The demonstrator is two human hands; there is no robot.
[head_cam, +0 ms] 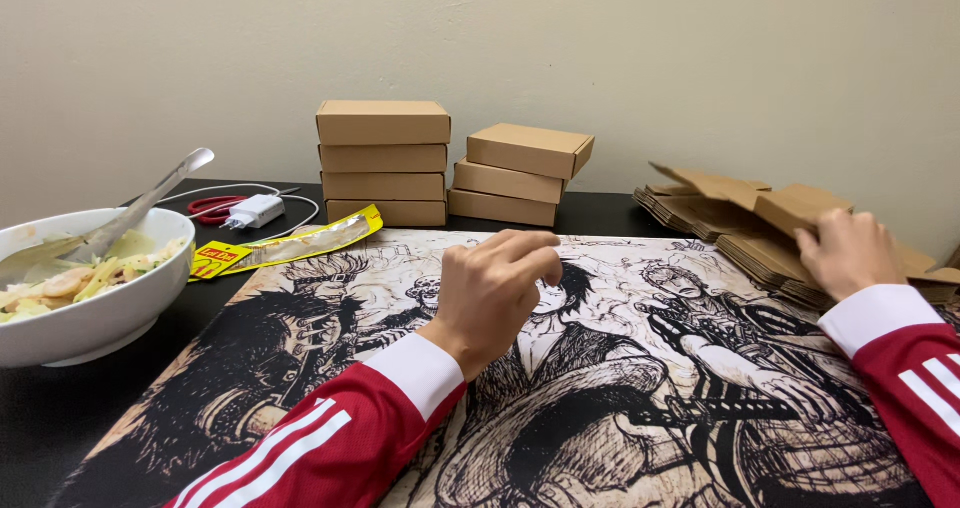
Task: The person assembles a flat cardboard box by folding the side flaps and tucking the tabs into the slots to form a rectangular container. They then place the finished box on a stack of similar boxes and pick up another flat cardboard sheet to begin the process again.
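mat centre (620, 368): open | far edge: box stacks (383, 163) | left: bowl (90, 308) | right: flat cardboard (760, 228)

Bowl (90, 318) left of mat (620, 368); box stacks (384, 163) behind; flat cardboard (730, 218) right.

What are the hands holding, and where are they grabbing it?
The right hand grips a flat, unfolded cardboard box by its near edge, on top of the pile of flat boxes. The left hand hangs over the illustrated mat, holding nothing.
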